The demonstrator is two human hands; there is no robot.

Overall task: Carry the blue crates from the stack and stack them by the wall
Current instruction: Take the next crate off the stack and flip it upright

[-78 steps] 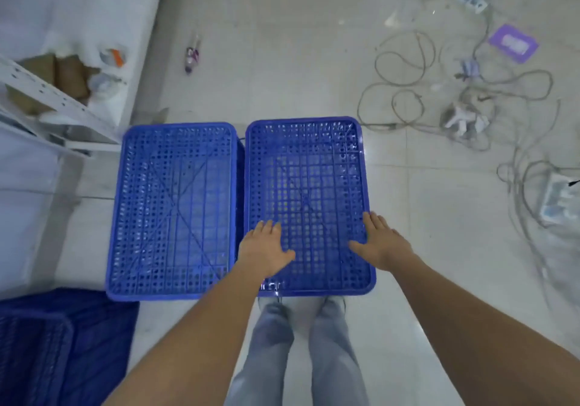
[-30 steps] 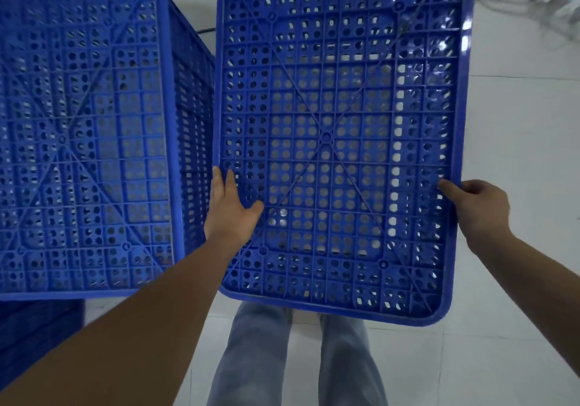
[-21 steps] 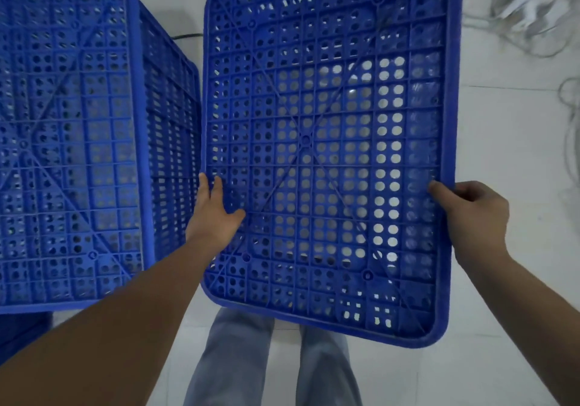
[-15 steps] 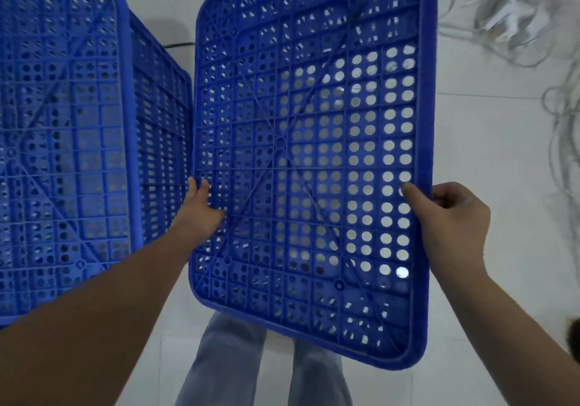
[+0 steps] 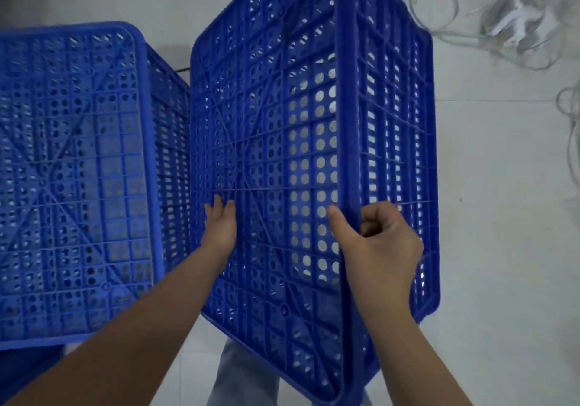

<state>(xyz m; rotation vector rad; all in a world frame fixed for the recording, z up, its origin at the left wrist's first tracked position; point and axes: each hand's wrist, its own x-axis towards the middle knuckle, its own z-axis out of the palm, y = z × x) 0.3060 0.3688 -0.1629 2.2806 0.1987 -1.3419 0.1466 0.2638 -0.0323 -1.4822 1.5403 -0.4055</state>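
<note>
I hold a blue perforated crate (image 5: 282, 129) upside down and tilted, its right side raised so that its side wall faces me. My right hand (image 5: 376, 242) grips the crate's right bottom edge, thumb on the bottom, fingers curled over the wall. My left hand (image 5: 219, 226) presses flat on the crate's bottom near its left edge. A second blue crate stack (image 5: 78, 170) stands bottom-up directly to the left, close beside the held crate.
Loose grey cables and white plugs (image 5: 502, 22) lie tangled on the tiled floor (image 5: 502, 217) at the upper right. More blue crate (image 5: 28, 368) shows at the lower left corner. My legs in grey trousers (image 5: 241, 377) are below the held crate.
The held crate has lifted and tilted further, right side rising, so its side wall now shows. My right hand has moved left with the edge; the camera has drawn closer.
</note>
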